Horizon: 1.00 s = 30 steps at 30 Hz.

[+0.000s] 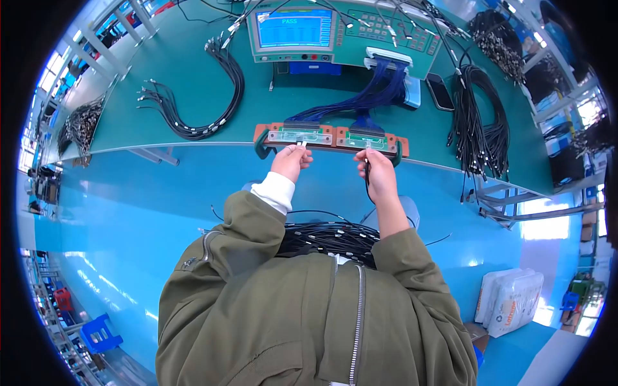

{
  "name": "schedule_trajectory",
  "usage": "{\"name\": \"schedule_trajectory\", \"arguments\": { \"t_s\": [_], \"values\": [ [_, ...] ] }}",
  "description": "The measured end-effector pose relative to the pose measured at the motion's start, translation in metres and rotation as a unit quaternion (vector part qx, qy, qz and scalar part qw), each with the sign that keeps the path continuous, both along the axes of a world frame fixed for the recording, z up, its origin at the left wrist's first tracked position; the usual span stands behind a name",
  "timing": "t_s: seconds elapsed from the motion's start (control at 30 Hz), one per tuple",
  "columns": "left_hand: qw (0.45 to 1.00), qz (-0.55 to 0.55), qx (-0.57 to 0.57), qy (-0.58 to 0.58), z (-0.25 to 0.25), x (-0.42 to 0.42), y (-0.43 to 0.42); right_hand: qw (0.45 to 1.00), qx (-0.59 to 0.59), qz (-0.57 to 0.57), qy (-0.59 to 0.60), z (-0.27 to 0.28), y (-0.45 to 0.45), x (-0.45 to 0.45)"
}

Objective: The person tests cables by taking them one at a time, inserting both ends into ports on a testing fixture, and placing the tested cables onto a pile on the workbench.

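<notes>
At the bench's front edge sits a test fixture [336, 137], two orange-brown blocks with green boards under clear covers. My left hand [291, 163] is closed in a pinch on a cable connector [300, 144] at the left board's front. Thumb and fingers of my right hand [381, 176] pinch the end of a black cable [367, 179] at the right board, the cable hanging down below the hand. Whether either plug is fully seated is hidden by the fingers. A heap of black cables [328, 237] lies across my lap.
Behind the fixture stands a tester [351, 56], its screen [293, 29] reading PASS. Blue wires [360, 96] link it to the fixture. Cable bundles lie left [235, 83] and right [479, 122], near a phone [440, 91]. White plastic-wrapped packs [512, 299] stand on the floor.
</notes>
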<state>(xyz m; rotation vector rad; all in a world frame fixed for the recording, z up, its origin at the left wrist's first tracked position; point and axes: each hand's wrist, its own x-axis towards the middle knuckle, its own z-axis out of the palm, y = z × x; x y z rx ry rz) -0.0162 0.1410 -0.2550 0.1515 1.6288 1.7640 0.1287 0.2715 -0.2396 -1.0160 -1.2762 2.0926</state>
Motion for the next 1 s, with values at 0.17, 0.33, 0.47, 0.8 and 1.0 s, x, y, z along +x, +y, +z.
{"name": "schedule_trajectory", "arguments": {
  "t_s": [0.17, 0.33, 0.47, 0.8, 1.0],
  "values": [
    [0.999, 0.032, -0.004, 0.01, 0.0, -0.004, 0.01, 1.0, 0.01, -0.019, -0.012, -0.02, -0.024, 0.003],
    [0.998, 0.027, -0.009, 0.052, -0.053, 0.005, 0.008, 0.999, -0.01, -0.037, 0.029, -0.026, -0.025, 0.006],
    [0.997, 0.039, 0.059, -0.019, -0.028, 0.04, -0.009, 0.999, -0.024, -0.013, 0.02, -0.027, -0.006, 0.006],
    [0.998, 0.058, 0.012, 0.001, -0.012, 0.016, -0.012, 0.999, -0.041, 0.013, 0.011, -0.024, 0.002, 0.005],
    [0.998, 0.059, 0.02, -0.003, -0.014, 0.018, -0.009, 0.999, -0.046, 0.016, 0.019, -0.024, 0.005, 0.007]
  ]
}}
